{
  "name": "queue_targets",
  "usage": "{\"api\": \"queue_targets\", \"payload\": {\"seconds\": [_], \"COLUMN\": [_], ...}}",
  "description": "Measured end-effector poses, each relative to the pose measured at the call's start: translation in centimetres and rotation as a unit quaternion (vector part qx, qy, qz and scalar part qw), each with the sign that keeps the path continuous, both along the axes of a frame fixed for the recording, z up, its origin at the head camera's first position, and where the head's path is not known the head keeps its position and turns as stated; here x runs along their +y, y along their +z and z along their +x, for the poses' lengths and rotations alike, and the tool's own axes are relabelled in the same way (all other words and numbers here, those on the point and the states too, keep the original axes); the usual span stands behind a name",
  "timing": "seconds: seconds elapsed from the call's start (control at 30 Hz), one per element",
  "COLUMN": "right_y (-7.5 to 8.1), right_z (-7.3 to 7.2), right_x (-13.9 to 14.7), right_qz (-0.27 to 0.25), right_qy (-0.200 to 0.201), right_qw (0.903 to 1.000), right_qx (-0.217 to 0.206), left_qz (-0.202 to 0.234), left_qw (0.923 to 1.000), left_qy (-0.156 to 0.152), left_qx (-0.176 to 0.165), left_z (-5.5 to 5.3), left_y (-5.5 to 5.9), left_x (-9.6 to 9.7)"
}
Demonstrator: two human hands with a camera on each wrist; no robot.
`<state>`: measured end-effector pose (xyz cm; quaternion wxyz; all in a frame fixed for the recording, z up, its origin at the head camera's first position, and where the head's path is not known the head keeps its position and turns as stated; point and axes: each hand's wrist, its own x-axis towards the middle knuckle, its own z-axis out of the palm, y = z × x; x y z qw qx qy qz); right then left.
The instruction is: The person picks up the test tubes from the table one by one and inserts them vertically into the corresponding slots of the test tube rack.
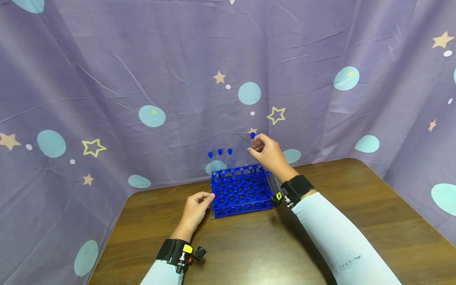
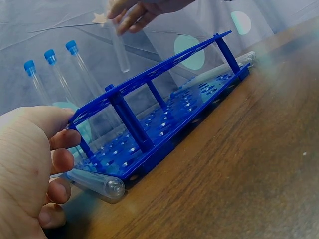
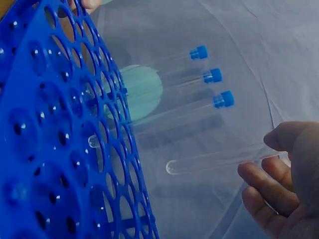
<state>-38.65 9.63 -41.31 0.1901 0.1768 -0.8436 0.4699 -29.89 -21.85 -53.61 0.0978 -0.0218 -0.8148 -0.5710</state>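
Note:
A blue test tube rack (image 1: 243, 205) stands on the table. My left hand (image 1: 195, 208) grips its left side, with the thumb on the corner of the top plate. Raised over the back of the rack, my right hand (image 1: 268, 156) pinches a clear test tube (image 3: 214, 162) near its blue cap (image 1: 253, 135). In the left wrist view, the rounded bottom of this tube hangs above the top plate. Three tubes with blue caps (image 1: 219, 151) stand upright in the back row, toward the left. The right hand's fingers partly cover the held tube in the head view.
A clear tube (image 2: 97, 182) lies along the rack's left side, below my left fingers. More clear tubes (image 1: 273, 184) lie at its right side. Behind the brown wooden table (image 1: 249, 253) hangs a purple curtain (image 1: 192, 51) with stars and dots, close to the rack.

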Motion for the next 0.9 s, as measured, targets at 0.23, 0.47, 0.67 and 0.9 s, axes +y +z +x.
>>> {"api": "queue_targets", "payload": {"seconds": [0.23,0.47,0.67,0.9], "right_y": [0.5,0.1,-0.2,-1.1], "right_z": [-1.3,-1.9,-1.9,-1.6], "right_x": [-1.4,-1.8,-2.2,-2.6], "right_qz": [0.032,0.053,0.064,0.081], "right_qy": [0.008,0.012,0.014,0.030], "right_qw": [0.9994,0.9984,0.9978,0.9954], "right_qx": [-0.005,-0.012,-0.009,-0.041], "left_qz": [0.005,0.002,0.010,0.018], "left_qw": [0.9999,0.9998,0.9997,0.9996], "left_qy": [-0.006,-0.011,-0.013,-0.003], "left_qx": [0.009,0.014,0.016,0.021], "left_z": [-0.1,0.0,0.0,0.0], "left_y": [0.0,0.1,0.3,0.3], "left_x": [-0.1,0.1,0.1,0.3]}}
